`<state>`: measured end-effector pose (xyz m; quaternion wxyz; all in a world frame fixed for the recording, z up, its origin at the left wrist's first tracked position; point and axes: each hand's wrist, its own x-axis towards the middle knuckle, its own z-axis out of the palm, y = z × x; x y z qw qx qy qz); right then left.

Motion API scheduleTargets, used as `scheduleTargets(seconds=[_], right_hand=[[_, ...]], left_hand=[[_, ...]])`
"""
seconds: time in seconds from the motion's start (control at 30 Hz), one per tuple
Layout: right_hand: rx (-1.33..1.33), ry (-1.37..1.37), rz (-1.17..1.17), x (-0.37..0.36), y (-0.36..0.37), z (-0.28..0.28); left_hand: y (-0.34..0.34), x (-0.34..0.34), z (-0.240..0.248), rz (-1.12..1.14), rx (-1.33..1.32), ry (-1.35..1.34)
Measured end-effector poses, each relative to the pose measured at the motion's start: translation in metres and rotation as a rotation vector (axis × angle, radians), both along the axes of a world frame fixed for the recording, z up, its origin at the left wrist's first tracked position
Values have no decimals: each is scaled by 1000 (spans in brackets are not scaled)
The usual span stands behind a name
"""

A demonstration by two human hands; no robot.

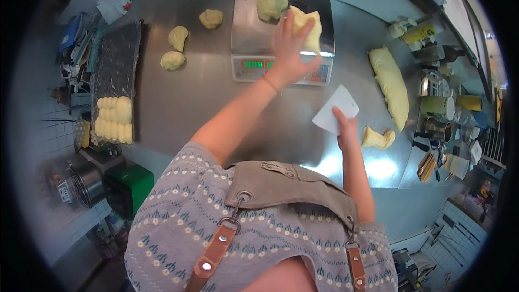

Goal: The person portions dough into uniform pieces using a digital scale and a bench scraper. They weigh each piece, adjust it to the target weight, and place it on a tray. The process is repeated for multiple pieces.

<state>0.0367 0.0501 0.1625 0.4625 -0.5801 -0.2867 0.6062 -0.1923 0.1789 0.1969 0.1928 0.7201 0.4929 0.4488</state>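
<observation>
My left hand [291, 46] reaches over the metal platform of a digital scale [236, 37]. Its fingers are spread across a pale yellow piece of dough [312, 35] at the platform's right side, with the thumb below. A rounder dough lump [271, 7] rests at the back of the platform. In my right hand [346, 130] is a white, flat dough scraper [336, 110], gripped at its lower corner and held above the table. Beside that hand lies a small strip of dough [378, 138], and a long, thick dough roll [389, 86] stretches behind it.
Three dough lumps, including a rear one [211, 19], sit left of the scale on the steel table [216, 97]. At the far left, a dark, plastic-lined tray [116, 54] holds several dough balls [114, 119]. Containers [438, 107] and utensils [427, 167] crowd the right edge.
</observation>
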Motion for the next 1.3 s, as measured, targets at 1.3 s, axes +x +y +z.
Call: scheduleTargets(seconds=[1.3], right_hand=[[144,-1556,339,123,-218,-47]], left_hand=[[-192,-178,-173,257,-688,349]])
